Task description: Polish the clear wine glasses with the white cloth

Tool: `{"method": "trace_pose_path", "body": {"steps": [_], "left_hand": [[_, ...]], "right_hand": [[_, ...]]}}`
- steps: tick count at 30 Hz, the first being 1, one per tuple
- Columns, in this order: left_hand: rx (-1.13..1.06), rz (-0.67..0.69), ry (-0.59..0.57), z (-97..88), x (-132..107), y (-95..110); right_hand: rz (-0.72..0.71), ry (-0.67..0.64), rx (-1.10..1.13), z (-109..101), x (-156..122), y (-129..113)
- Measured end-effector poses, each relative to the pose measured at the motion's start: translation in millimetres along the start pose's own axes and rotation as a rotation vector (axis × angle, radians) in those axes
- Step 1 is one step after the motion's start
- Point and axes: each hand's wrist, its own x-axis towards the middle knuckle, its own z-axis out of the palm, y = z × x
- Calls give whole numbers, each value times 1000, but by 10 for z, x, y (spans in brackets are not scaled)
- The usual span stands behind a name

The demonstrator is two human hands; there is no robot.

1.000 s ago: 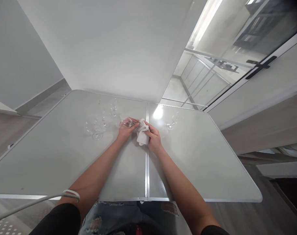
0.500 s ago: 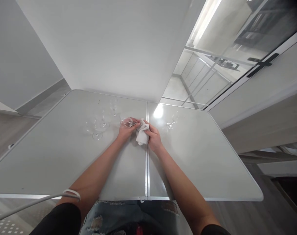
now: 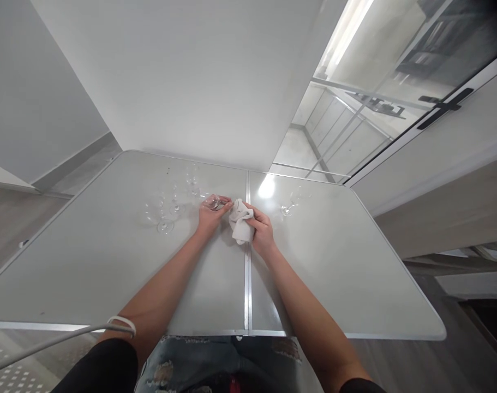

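Note:
My left hand (image 3: 209, 217) is closed round a clear wine glass (image 3: 214, 203) held on its side above the middle of the grey folding table (image 3: 109, 262). My right hand (image 3: 261, 229) grips a crumpled white cloth (image 3: 240, 224), pressed against the end of the glass nearest it. Both hands hover near the table's centre seam.
Three clear stemmed glasses (image 3: 161, 214) stand in a group left of my hands. One more stemmed glass (image 3: 289, 204) stands to the right. A white wall rises behind the table, with a glass partition at the right. A white cable (image 3: 47, 341) runs past my left elbow.
The hands have stayed in place; the cloth has shifted slightly on the glass and the view has tilted a little.

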Motion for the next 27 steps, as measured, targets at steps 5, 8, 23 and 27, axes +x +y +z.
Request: {"method": "trace_pose_path", "body": {"steps": [5,8,23,27], "left_hand": [[-20,-15,-123,1,-7,11],[9,10,-7,4,5,30],[-28,-22,-111,12,2,7],[-29,2,-40,7,16,0]], "right_hand": [[33,4,19,-8,3,-3],[47,-23,-37,-4,-3,-8],[-6,18,27,8,14,30],[16,-32,-35,5,2,-10]]}}
